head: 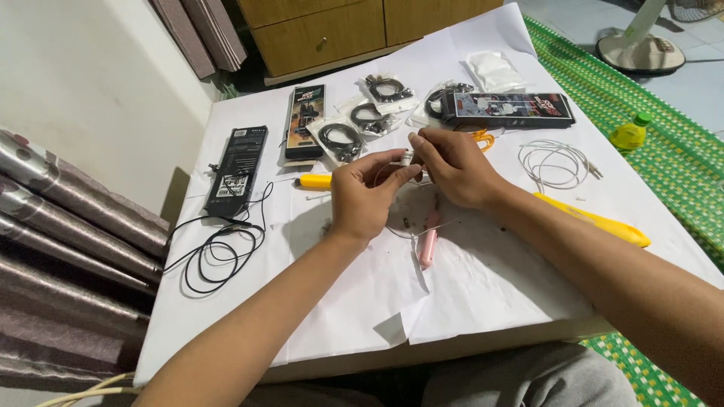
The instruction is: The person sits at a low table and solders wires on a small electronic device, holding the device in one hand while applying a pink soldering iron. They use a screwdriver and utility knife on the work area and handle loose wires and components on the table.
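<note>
Fingertips of left hand [367, 197] and right hand [455, 167] pressed together from either side on small white plug [407, 157], thumb and forefinger of each pinching it; remaining fingers curled in loosely. Plug held just above paper-covered table [483, 286], near its middle, with thin white cable [392, 226] dropping from it in a faint loop onto the sheet. Judged very light, hard-shelled at the plug yet fragile where the fine wire enters; cable limp, springy, apt to slide between fingers. Best grasped on the rigid plug body, not on the wire. Long axis of plug roughly left to right across the view, slightly tilted; which end leads cannot be told, fingers covering it. Pink pen-shaped tool [428, 240] lying just below the hands, long axis near vertical in view. Yellow-handled tool [313, 181] beside left hand; coiled white cable [554, 162] and yellow cutter [596, 218] to the right, well apart from the plug.
</note>
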